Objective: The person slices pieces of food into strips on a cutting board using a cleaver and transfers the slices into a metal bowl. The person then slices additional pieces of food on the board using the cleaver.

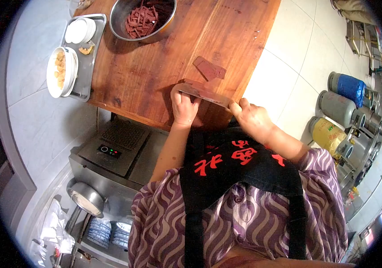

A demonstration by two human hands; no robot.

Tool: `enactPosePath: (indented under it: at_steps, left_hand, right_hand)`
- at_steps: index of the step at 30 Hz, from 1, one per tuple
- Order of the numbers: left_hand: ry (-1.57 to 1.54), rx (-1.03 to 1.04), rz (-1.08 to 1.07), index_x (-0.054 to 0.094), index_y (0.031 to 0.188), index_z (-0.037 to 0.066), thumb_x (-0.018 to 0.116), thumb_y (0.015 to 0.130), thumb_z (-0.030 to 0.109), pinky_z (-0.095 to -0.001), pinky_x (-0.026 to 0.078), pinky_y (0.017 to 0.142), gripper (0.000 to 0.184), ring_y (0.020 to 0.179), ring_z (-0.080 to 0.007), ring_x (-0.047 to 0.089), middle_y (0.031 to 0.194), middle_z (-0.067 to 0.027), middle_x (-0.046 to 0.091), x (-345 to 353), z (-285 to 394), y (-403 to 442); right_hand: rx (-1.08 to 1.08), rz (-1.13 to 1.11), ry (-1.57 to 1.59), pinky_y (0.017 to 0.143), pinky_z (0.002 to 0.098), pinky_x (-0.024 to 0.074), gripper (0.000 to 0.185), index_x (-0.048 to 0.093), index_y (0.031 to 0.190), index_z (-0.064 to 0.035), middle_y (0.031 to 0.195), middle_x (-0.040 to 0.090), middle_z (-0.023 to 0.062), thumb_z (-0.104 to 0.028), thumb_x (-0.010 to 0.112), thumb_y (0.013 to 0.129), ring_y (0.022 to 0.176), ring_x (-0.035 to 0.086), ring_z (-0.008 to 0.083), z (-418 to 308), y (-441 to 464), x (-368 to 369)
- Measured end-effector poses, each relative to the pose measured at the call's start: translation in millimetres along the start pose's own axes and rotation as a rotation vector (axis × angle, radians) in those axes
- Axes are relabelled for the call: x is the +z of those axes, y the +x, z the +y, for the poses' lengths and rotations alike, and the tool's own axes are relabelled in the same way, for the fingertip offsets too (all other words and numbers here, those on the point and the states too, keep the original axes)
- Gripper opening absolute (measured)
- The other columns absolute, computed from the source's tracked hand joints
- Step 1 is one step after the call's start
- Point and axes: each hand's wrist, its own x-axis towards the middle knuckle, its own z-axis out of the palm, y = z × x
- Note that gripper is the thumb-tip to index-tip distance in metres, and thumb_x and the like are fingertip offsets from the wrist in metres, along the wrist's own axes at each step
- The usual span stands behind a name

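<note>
My right hand (251, 118) is closed around the handle end of a cleaver (206, 96), whose wide blade lies across the near end of the wooden table. At the blade's other end is my left hand (184, 109), fingers curled in; whatever they press on is hidden by the blade and the hand. A dark red-brown food piece shows just past the blade. Beyond it, flat dark red slabs (209, 68) lie on the wood. Farther off stands a metal bowl (171, 26) with many cut dark red strips (142, 21) inside.
On the left of the wooden table (133, 78), a metal tray (93, 58) carries white plates (80, 30) and a bowl of yellow pieces (59, 69). A steel appliance (115, 152) stands below the table's near edge. Gas cylinders (336, 107) stand on the floor at right.
</note>
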Motion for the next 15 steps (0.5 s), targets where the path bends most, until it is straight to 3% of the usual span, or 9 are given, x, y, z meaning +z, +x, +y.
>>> enactPosePath:
  at_steps: [10,15]
  left_hand:
    - [-0.011,-0.038,-0.049,0.054,0.116,0.000,0.080,0.064,0.011,-0.0496,0.037,0.097,0.060,0.114,-0.0417,0.043,0.120,-0.0219,0.047,-2.0,-0.6,1.6]
    - [-0.037,-0.035,-0.030,0.054,0.115,0.001,0.081,0.062,0.011,-0.0488,0.036,0.099,0.060,0.115,-0.0396,0.043,0.119,-0.0193,0.047,-1.4,-0.5,3.2]
  right_hand:
    - [0.005,-0.128,0.001,0.044,0.0363,0.0518,0.024,0.048,0.104,-0.0040,0.083,0.057,0.0146,-0.008,0.053,0.081,0.061,0.066,0.0235,-0.8,17.5,-7.4]
    - [-0.003,-0.098,0.082,0.046,0.0401,0.0528,0.022,0.046,0.103,-0.0054,0.090,0.059,0.0189,-0.008,0.052,0.082,0.062,0.067,0.0289,2.9,45.6,22.2]
